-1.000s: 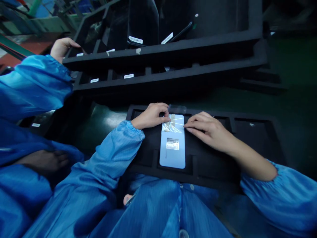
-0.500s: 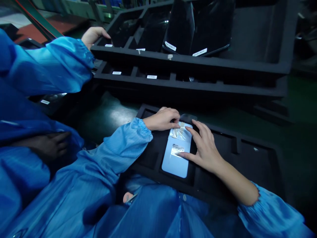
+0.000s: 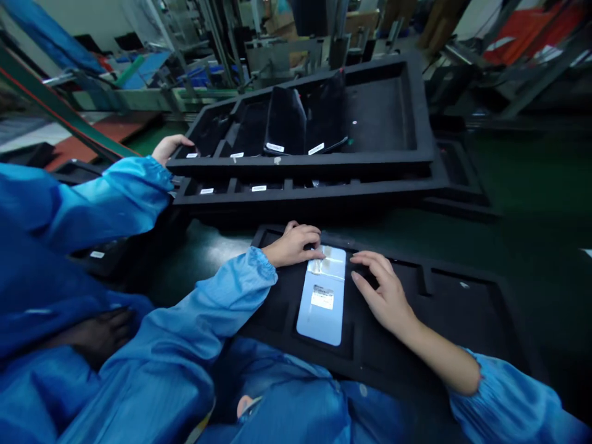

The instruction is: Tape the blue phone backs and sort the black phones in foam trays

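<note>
A pale blue phone back (image 3: pixel 322 297) with a white label lies face down in a slot of a black foam tray (image 3: pixel 444 320) in front of me. My left hand (image 3: pixel 296 244) has its fingers curled and pressed on the phone's top left corner, where clear film is wrinkled. My right hand (image 3: pixel 382 290) rests open on the foam just right of the phone, fingers spread and slightly bent, holding nothing.
Two stacked black foam trays (image 3: pixel 324 169) stand beyond, the upper one holding dark phones (image 3: pixel 287 126) with white labels. Another person's hand (image 3: pixel 169 148) in a blue sleeve grips the upper tray's left corner. Green bench surface (image 3: pixel 522 185) lies to the right; machinery stands behind.
My right hand has slid off the phone's label onto the foam at its right. The left hand stays at the top corner. The camera has tilted up, showing more of the room.
</note>
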Motion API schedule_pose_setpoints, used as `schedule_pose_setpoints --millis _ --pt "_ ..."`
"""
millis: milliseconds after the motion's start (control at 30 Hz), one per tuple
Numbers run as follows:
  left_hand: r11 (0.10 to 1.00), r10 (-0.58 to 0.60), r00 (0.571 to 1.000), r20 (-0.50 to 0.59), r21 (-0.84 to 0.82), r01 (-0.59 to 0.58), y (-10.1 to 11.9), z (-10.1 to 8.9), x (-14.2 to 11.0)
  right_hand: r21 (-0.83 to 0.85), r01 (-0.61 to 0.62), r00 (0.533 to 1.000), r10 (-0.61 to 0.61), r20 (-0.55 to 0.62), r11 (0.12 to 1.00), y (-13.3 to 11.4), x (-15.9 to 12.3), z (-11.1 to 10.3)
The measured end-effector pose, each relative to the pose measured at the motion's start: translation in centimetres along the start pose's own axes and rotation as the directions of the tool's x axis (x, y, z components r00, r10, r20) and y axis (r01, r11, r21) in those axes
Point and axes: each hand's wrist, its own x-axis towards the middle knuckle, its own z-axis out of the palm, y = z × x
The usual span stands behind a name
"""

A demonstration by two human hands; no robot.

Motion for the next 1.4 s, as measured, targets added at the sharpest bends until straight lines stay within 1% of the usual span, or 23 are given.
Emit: schedule_pose_setpoints --millis 100,167,233,300,367,433,500,567,667,767,833,1033,1100,1400 --pt "1.0 0.02 1.0 0.015 0.012 -0.02 -0.1 0.1 0.4 0.062 -0.039 0.998 0.042 -0.049 0.997 -0.3 -0.7 0.2" --pt "1.0 0.015 1.0 0.005 0.016 -0.015 -0.2 0.2 0.4 0.049 -0.009 0.997 0.013 -0.071 0.999 -0.5 -0.6 0.3" --pt "1.0 0.005 1.0 -0.003 0.013 -0.005 -0.2 0.2 0.3 -0.042 0.074 0.995 -0.077 -0.069 0.996 -0.7 -0.2 0.3" --pt "1.0 -0.001 1.0 -0.011 0.004 0.001 -0.3 0.3 0.3 -0.166 0.154 0.985 -0.165 -0.05 0.974 -0.8 0.3 0.3" --pt "1.0 0.0 1.0 -0.018 -0.005 0.0 -0.3 0.4 0.3 -0.273 0.185 0.978 -0.205 -0.047 0.944 -0.8 0.6 0.3" --pt "1.0 0.007 1.0 -0.026 0.0 -0.007 -0.3 0.4 0.3 -0.354 0.169 0.978 -0.202 -0.058 0.92 -0.6 0.7 0.2" --pt "1.0 0.016 0.999 -0.029 0.015 -0.016 -0.3 0.5 0.4 -0.397 0.141 0.984 -0.174 -0.048 0.907 -0.4 0.6 0.2" --pt "0.999 0.024 0.999 -0.025 0.027 -0.023 -0.4 0.4 0.4 -0.419 0.132 0.989 -0.149 -0.007 0.898 -0.3 0.4 0.3" --pt "1.0 0.024 1.0 -0.014 0.02 -0.024 -0.5 0.3 0.4 -0.449 0.154 0.988 -0.138 0.068 0.88 -0.7 -0.1 0.5" --pt "1.0 0.015 1.0 -0.006 -0.006 -0.015 -0.4 0.1 0.4 -0.452 0.182 0.983 -0.146 0.114 0.873 -1.1 -0.4 0.7" --pt "1.0 -0.001 1.0 0.003 -0.02 0.001 -0.2 -0.1 0.4 -0.423 0.203 0.979 -0.172 0.111 0.883 -1.2 -0.5 0.6" --pt "0.999 -0.023 0.999 0.024 -0.032 0.024 -0.1 -0.2 0.4 -0.348 0.224 0.971 -0.241 -0.004 0.91 -1.2 -0.3 -0.3" --pt "0.999 -0.026 0.999 0.024 -0.032 0.027 -0.1 -0.2 0.5 -0.331 0.233 0.967 -0.254 -0.022 0.914 -1.3 -0.2 -0.4" --pt "0.999 -0.035 0.999 0.032 -0.033 0.037 0.2 -0.2 0.6 -0.324 0.247 0.967 -0.251 0.028 0.913 -2.0 -0.2 0.3"
